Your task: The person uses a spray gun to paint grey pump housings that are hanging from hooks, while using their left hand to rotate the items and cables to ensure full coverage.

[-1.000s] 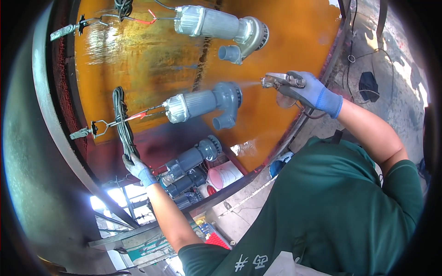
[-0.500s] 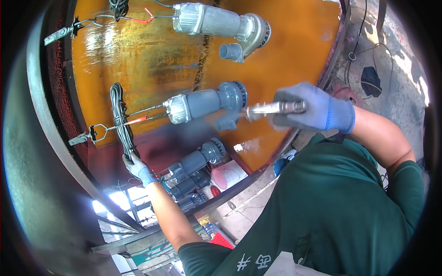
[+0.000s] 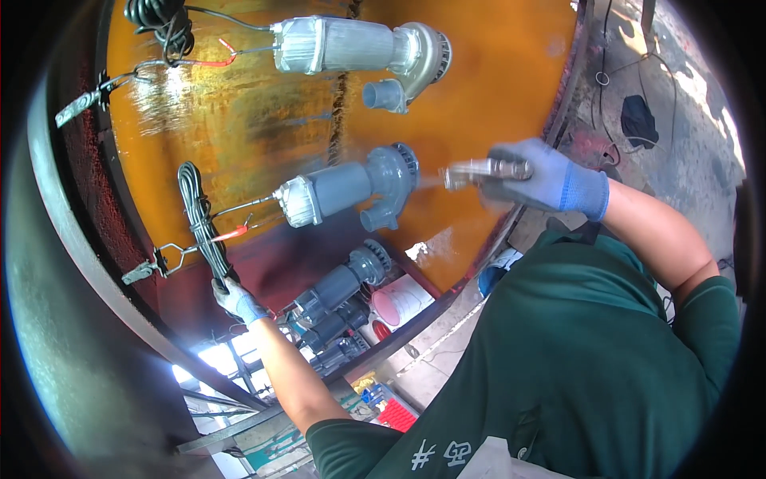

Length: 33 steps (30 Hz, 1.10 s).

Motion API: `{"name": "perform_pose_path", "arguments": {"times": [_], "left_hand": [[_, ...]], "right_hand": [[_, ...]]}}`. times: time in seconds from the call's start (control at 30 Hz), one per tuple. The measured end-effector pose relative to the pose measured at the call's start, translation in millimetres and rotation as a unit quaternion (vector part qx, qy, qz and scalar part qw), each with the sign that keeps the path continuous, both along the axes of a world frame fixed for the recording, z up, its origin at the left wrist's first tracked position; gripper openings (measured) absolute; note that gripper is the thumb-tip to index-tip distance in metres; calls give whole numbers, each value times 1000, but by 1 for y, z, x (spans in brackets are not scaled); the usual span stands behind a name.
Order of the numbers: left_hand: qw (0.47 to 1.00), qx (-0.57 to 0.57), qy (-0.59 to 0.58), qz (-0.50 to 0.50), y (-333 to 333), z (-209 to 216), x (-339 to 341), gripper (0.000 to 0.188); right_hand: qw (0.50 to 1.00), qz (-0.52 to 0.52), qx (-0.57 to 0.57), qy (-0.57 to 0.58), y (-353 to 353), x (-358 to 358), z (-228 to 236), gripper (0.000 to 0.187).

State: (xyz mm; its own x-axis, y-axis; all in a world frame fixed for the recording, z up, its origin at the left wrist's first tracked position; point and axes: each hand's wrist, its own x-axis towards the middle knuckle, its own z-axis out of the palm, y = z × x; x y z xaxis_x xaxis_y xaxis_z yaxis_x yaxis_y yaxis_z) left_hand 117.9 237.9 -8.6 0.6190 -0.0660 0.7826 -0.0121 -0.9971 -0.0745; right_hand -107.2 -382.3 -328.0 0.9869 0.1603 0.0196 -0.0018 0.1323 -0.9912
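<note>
My right hand (image 3: 531, 177), in a blue-grey glove, is closed around a metal spray gun (image 3: 487, 172), slightly blurred. A faint mist streak runs from its nozzle toward the round casing of a grey submersible pump (image 3: 343, 184). This pump hangs sideways, with its pale ribbed end to the left and a short outlet pipe pointing down. Lower left, my gloved left hand (image 3: 235, 300) grips the bottom of a coil of black cable (image 3: 199, 215). A wire and a hook with a red tag (image 3: 231, 234) link the pump end to a clamp (image 3: 140, 272).
Another pump (image 3: 343, 45), more silvery, hangs above with its own cable coil (image 3: 163, 28). Several darker pumps (image 3: 339, 279) hang below, beside a pink-and-white bucket (image 3: 399, 303). Behind stands an orange-coated panel (image 3: 479, 80). A curved metal rail (image 3: 88, 255) runs along the left.
The view has shifted a little, and the pumps sit further left in it. The spray gun has moved from near the outlet pipe to beside the round casing. The left hand keeps its grip.
</note>
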Motion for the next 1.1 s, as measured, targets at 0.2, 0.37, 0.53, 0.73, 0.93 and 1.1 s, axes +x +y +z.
{"name": "perform_pose_path", "arguments": {"times": [0.2,0.37,0.53,0.73,0.93,1.1], "left_hand": [[997,-53,-62,14,-28,-12,13,34],[996,-42,-73,8,-27,-20,-1,52],[992,4,-69,-101,-97,-39,-26,47],[940,189,-90,-270,-197,-10,-20,36],[947,216,0,-236,-270,19,39,48],[883,-247,304,-258,-297,27,65,62]], "right_hand": [[989,-90,113,27,9,2,-35,28],[996,33,-64,-50,-7,-1,-34,29],[995,-45,86,-5,-6,3,-21,30],[997,55,-11,-48,-10,8,-20,31],[999,18,46,-21,-5,18,-21,32],[996,-9,1,-91,-8,31,-2,30]]}}
